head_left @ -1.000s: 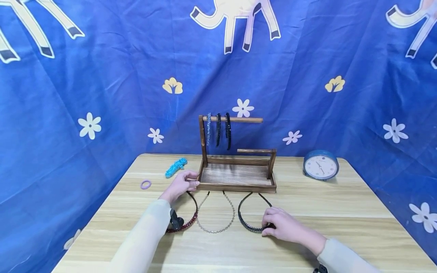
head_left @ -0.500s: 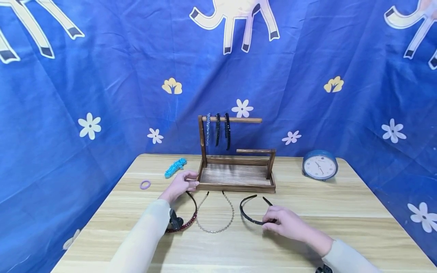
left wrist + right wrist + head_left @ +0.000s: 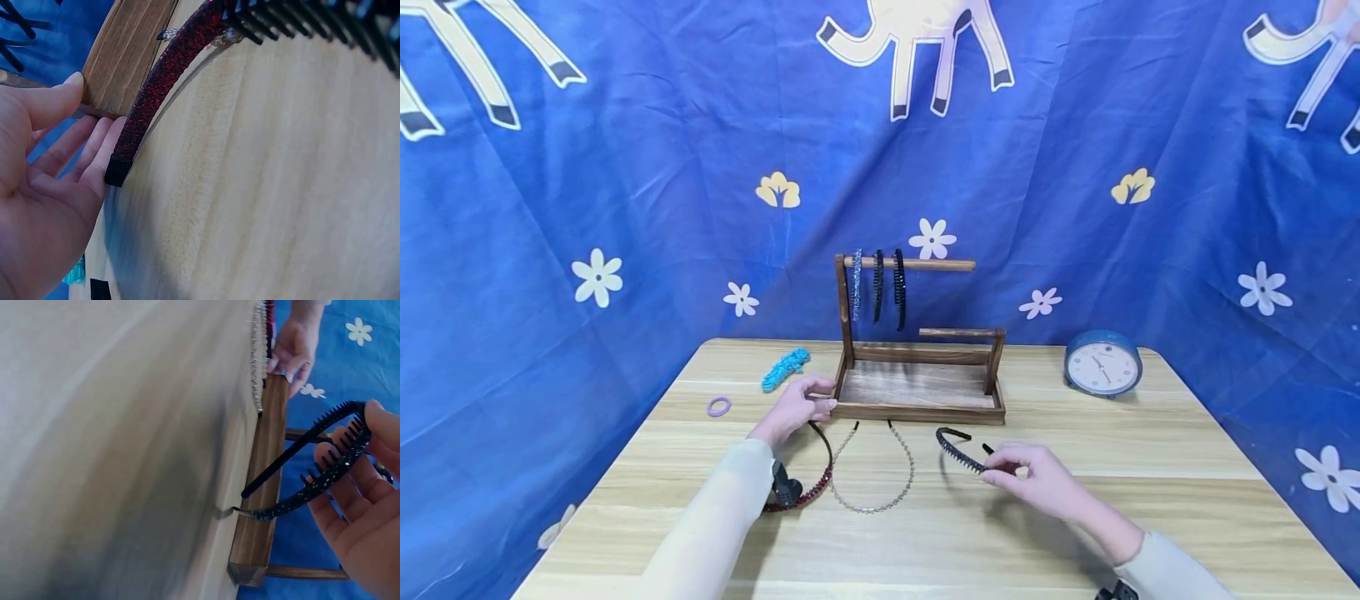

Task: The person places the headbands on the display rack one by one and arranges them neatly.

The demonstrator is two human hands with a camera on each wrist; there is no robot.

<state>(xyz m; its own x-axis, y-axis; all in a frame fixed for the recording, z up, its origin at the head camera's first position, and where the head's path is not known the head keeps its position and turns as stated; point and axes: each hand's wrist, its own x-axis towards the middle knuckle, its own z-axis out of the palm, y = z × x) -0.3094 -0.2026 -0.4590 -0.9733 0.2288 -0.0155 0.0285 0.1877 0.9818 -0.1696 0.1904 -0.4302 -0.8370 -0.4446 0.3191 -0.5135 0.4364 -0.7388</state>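
My right hand (image 3: pixel 1033 475) pinches a black toothed headband (image 3: pixel 958 452) between thumb and fingers, lifted over the table with its open ends toward the stand. In the right wrist view, glittery specks show along the headband (image 3: pixel 340 467). My left hand (image 3: pixel 793 410) grips the front left corner of a wooden stand (image 3: pixel 917 412), thumb at the front, fingers round the end. Beneath that wrist lies a dark red headband (image 3: pixel 812 496), partly hidden by the arm. Beside it on the table is a thin beaded headband (image 3: pixel 872 510).
On the stand's upper bar (image 3: pixel 940 265) hang a silvery-blue headband (image 3: pixel 857 287) and two black ones. A shorter, lower bar (image 3: pixel 958 332) is at the right. Blue cord (image 3: pixel 786 369) and a purple ring (image 3: pixel 718 407) lie left; a round clock (image 3: pixel 1103 364) stands back right.
My right hand has raised the black headband off the table and tilted it, moving slightly up and to the right. The left hand has stayed at the stand's corner.
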